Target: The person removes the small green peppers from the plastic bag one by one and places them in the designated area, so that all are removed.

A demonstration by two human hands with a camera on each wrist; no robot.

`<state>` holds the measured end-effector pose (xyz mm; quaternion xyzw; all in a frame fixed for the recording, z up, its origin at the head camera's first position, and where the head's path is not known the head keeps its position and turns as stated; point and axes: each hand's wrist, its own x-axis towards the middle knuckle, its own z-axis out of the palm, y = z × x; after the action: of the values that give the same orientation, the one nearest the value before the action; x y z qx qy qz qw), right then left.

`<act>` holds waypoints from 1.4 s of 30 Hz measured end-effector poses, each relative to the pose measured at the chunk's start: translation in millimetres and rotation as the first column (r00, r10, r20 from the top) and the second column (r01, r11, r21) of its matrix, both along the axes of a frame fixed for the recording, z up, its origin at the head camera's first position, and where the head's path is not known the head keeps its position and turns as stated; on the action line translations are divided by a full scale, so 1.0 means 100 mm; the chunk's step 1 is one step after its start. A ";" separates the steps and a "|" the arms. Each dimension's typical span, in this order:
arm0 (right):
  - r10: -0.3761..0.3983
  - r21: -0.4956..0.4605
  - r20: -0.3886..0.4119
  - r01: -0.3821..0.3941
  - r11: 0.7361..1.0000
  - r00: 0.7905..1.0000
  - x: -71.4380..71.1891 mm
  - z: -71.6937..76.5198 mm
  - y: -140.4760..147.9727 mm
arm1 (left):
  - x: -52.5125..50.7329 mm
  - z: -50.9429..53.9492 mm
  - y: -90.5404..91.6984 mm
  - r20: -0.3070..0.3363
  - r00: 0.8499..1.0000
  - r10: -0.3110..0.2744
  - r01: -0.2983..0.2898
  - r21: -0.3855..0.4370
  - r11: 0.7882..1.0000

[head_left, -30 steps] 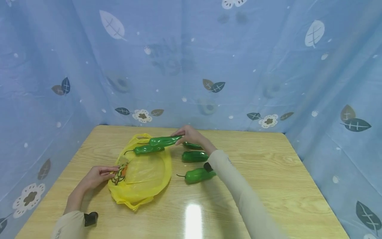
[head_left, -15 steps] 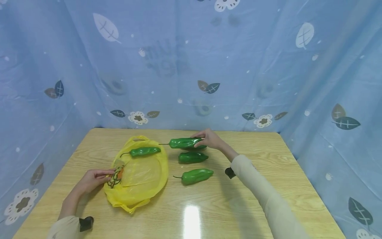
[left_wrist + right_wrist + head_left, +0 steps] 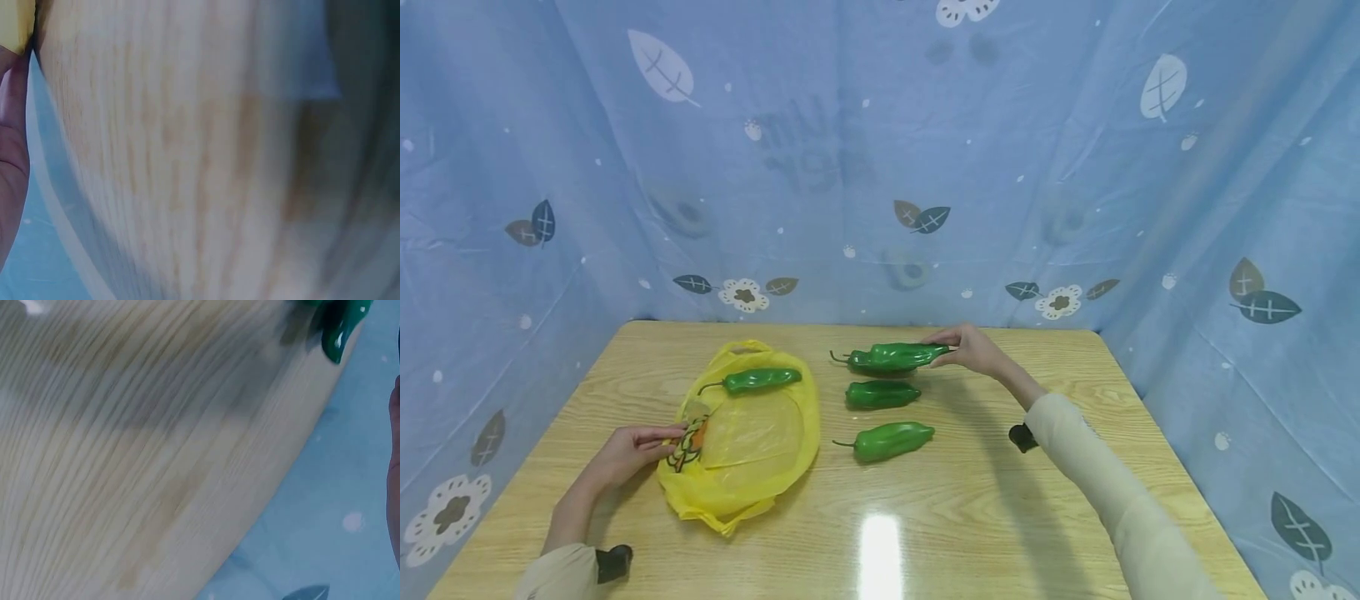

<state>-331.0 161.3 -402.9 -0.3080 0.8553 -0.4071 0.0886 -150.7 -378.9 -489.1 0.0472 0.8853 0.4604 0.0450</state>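
My right hand [image 3: 973, 350] pinches the tip end of a long green pepper [image 3: 906, 357] at the back of the table. This pepper overlaps another green pepper [image 3: 857, 360], which is mostly hidden. In front of them lie a dark green pepper [image 3: 882, 394] and a lighter green pepper [image 3: 891, 442] with a stem. On the left, my left hand [image 3: 628, 454] pinches the edge of a yellow plastic bag [image 3: 808, 425], beside an orange, yellow and black patterned patch [image 3: 691, 442]. One green pepper [image 3: 763, 380] lies on the far part of the bag.
A wooden table [image 3: 1075, 467] carries everything. Blue printed curtains [image 3: 850, 167] hang behind it and at both sides. A bright light reflection shows near the table's front middle.
My right hand has moved right with the pepper, from above the yellow bag to over the rearmost pepper. My left hand stays at the bag's edge. The head view has shifted slightly.
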 end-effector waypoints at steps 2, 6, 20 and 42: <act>-0.012 0.005 0.016 0.012 1.000 1.000 0.00 0.01 0.08 | 0.00 0.00 0.00 0.001 1.000 -0.004 0.004 -0.001 1.000; -0.037 0.023 0.039 0.036 0.999 0.999 -0.01 0.04 0.26 | 0.02 0.00 0.00 0.012 1.000 0.002 -0.002 -0.004 1.000; -0.129 0.020 0.054 0.128 0.992 0.990 -0.09 -0.06 0.85 | 0.03 0.03 0.00 0.023 0.999 0.026 -0.025 -0.030 0.999; -0.146 -0.015 0.149 0.150 0.989 0.978 -0.25 -0.53 1.11 | 0.01 0.04 0.02 -0.004 1.000 -0.004 0.004 -0.002 1.000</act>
<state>-356.1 271.9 -456.4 -0.2138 0.8615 -0.4453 0.1172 -150.0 -376.4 -485.3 0.0499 0.8858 0.4593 0.0441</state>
